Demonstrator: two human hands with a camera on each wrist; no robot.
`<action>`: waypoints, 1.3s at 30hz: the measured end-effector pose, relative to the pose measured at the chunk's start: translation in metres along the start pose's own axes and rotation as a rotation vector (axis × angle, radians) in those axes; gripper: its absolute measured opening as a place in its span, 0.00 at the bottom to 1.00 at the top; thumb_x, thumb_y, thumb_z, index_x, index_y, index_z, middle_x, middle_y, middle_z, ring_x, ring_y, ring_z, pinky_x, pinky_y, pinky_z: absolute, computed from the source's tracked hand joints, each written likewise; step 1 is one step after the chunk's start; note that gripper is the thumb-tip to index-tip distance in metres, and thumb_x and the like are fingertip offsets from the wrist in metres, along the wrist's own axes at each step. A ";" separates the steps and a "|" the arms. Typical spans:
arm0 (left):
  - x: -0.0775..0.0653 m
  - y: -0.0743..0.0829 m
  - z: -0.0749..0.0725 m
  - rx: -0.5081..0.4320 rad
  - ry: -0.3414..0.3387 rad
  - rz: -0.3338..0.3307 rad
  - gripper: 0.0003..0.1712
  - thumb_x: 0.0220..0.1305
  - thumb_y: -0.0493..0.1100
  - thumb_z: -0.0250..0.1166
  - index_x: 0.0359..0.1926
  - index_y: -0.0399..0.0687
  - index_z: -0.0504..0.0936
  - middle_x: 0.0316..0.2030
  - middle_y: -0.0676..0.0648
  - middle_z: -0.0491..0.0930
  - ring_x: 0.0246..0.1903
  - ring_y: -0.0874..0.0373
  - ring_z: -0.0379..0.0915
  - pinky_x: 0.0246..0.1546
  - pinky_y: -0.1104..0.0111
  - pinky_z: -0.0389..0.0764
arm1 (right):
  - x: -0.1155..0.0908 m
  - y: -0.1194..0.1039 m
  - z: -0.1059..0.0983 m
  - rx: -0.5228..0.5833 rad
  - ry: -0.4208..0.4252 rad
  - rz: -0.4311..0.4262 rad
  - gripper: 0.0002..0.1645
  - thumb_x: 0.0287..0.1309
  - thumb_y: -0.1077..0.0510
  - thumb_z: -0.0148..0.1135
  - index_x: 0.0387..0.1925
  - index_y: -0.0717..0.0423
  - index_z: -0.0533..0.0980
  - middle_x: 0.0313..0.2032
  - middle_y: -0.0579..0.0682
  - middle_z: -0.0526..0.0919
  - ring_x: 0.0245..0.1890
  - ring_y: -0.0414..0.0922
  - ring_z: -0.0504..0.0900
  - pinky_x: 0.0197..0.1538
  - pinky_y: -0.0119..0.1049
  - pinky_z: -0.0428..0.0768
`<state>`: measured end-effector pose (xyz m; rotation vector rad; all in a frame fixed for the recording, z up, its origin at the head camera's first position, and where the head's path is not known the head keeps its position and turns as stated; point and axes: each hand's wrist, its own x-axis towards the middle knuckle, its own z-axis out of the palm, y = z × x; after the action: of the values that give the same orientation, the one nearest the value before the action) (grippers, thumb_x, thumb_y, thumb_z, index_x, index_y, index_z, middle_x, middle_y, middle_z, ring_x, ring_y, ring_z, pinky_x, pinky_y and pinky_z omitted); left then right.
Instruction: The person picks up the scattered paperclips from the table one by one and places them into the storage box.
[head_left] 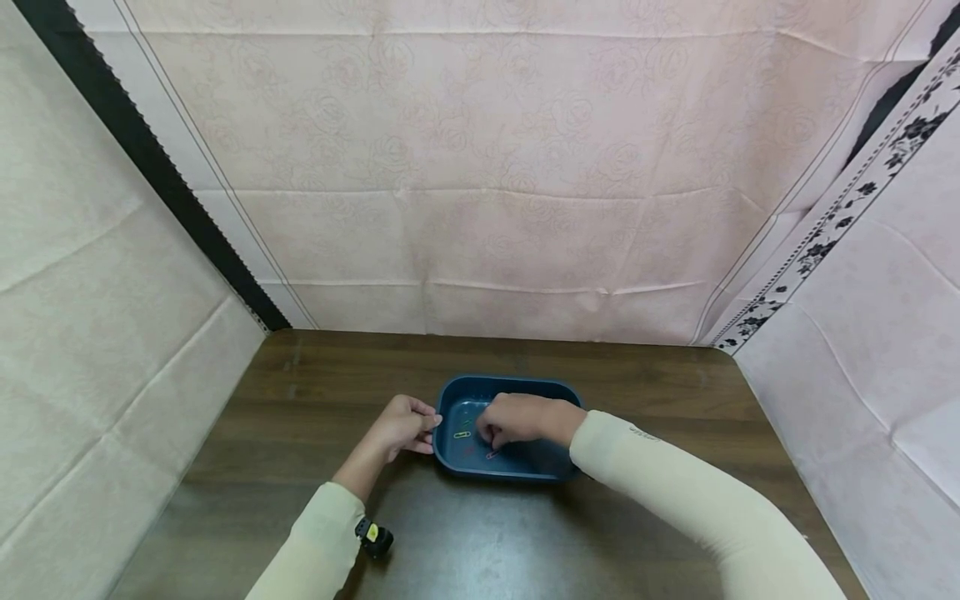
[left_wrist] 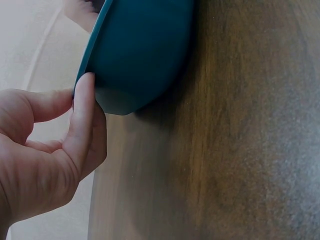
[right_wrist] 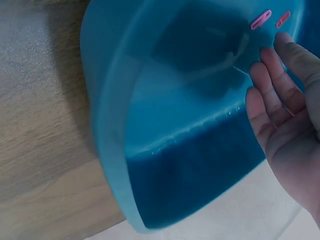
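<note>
A blue plastic tray stands on the table with several small paper clips on its floor. A yellow paper clip lies in its left part. Pink and red clips show in the right wrist view. My left hand pinches the tray's left rim between thumb and fingers, as the left wrist view also shows. Inside the tray, my right hand reaches down with bent fingers, its fingertips close to the pink and red clips. Nothing shows between those fingers. The hand and forearm hide the tray's right part.
The brown wooden table extends around the tray. Pale patterned cloth hangs behind the table, with more cloth at both sides. A black device is strapped at the left wrist, over the sleeve.
</note>
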<state>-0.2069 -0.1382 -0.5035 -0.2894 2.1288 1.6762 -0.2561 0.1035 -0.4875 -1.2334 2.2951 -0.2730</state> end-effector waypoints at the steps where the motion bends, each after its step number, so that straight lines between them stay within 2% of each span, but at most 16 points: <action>1: 0.000 0.000 0.000 0.003 -0.001 0.000 0.12 0.74 0.36 0.63 0.50 0.30 0.78 0.33 0.39 0.79 0.27 0.55 0.78 0.31 0.62 0.91 | -0.001 0.000 -0.001 0.003 0.008 0.000 0.02 0.69 0.57 0.66 0.39 0.46 0.83 0.31 0.37 0.82 0.28 0.33 0.78 0.35 0.23 0.82; 9: -0.004 0.003 0.001 0.003 -0.002 0.003 0.12 0.74 0.36 0.63 0.51 0.30 0.78 0.34 0.37 0.79 0.27 0.55 0.77 0.31 0.63 0.91 | -0.011 0.000 -0.008 0.021 0.072 -0.025 0.04 0.68 0.58 0.67 0.43 0.50 0.84 0.34 0.37 0.82 0.32 0.33 0.78 0.39 0.23 0.82; 16: -0.006 0.005 0.000 0.010 -0.002 0.002 0.13 0.74 0.36 0.63 0.51 0.30 0.78 0.38 0.34 0.80 0.28 0.54 0.78 0.32 0.62 0.91 | -0.023 0.000 -0.009 0.040 0.129 -0.016 0.06 0.68 0.57 0.68 0.45 0.50 0.83 0.38 0.38 0.83 0.36 0.33 0.79 0.43 0.24 0.82; 23: -0.005 0.002 -0.002 -0.002 -0.006 0.011 0.13 0.74 0.36 0.63 0.52 0.28 0.77 0.38 0.33 0.80 0.27 0.53 0.78 0.32 0.62 0.91 | -0.042 -0.001 -0.011 0.026 0.212 0.003 0.09 0.66 0.58 0.69 0.47 0.52 0.83 0.44 0.45 0.86 0.42 0.35 0.82 0.48 0.30 0.85; 28: -0.004 0.001 -0.001 0.000 0.000 0.015 0.12 0.73 0.36 0.63 0.51 0.29 0.78 0.38 0.33 0.80 0.28 0.53 0.78 0.32 0.62 0.91 | -0.056 0.003 -0.011 0.038 0.282 0.017 0.11 0.67 0.56 0.69 0.50 0.52 0.83 0.47 0.45 0.85 0.45 0.38 0.83 0.50 0.32 0.86; 35: -0.004 0.000 -0.001 -0.004 -0.007 0.014 0.13 0.73 0.36 0.64 0.51 0.28 0.78 0.38 0.32 0.80 0.27 0.53 0.78 0.32 0.62 0.91 | -0.076 0.011 -0.006 0.082 0.384 0.022 0.13 0.67 0.56 0.69 0.52 0.51 0.82 0.49 0.48 0.84 0.50 0.47 0.84 0.55 0.44 0.87; 39: -0.004 0.000 -0.001 -0.005 -0.012 0.021 0.13 0.73 0.36 0.63 0.51 0.28 0.78 0.39 0.32 0.80 0.27 0.53 0.78 0.32 0.62 0.91 | -0.089 0.014 -0.004 0.101 0.434 0.034 0.14 0.68 0.55 0.68 0.53 0.48 0.81 0.52 0.47 0.85 0.53 0.47 0.85 0.57 0.44 0.87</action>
<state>-0.2037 -0.1396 -0.5012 -0.2586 2.1258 1.6915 -0.2280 0.1840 -0.4594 -1.1717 2.6206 -0.6941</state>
